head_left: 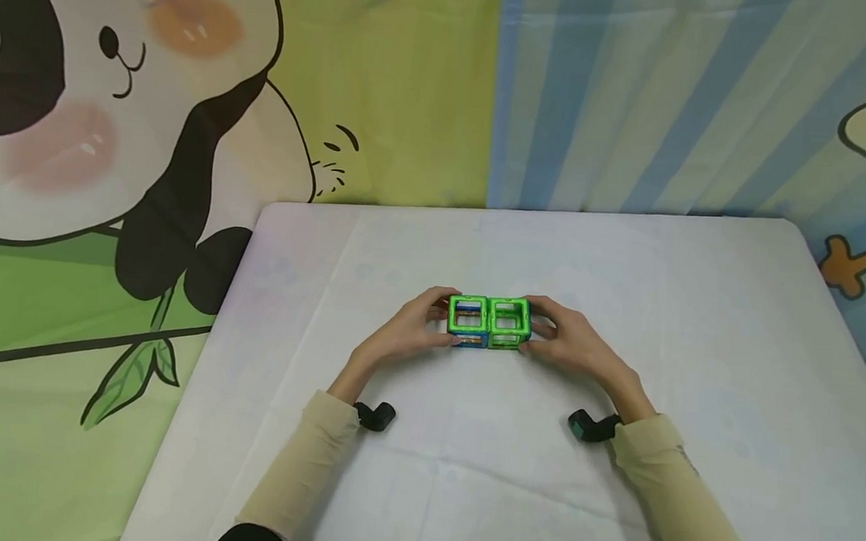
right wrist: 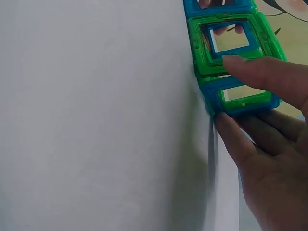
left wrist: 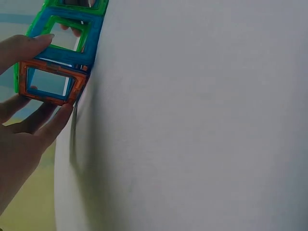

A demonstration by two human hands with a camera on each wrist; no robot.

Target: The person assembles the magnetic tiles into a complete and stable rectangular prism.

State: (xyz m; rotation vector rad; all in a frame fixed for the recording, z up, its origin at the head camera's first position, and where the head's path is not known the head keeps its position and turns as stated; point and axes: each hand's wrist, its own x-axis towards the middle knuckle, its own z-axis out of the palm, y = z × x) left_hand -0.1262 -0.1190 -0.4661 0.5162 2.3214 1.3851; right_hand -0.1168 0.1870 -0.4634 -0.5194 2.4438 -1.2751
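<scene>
Two hollow cubes of magnetic tiles stand side by side on the table, touching one another. The left cube (head_left: 468, 300) has a green top, a blue front (left wrist: 94, 41) and an orange outer side (left wrist: 48, 97). Green frames form the top and front of the right cube (head_left: 510, 302), and its outer side (right wrist: 275, 97) is blue. My left hand (head_left: 416, 323) grips the left cube, its thumb on the front face and fingers against the outer side. My right hand (head_left: 570, 337) holds the right cube the same way from the opposite end.
A white cloth covers the table (head_left: 479, 488). Behind it hangs a printed backdrop (head_left: 399, 95) with a panda and blue stripes. Small black devices sit at the left wrist (head_left: 375, 417) and the right wrist (head_left: 593, 426).
</scene>
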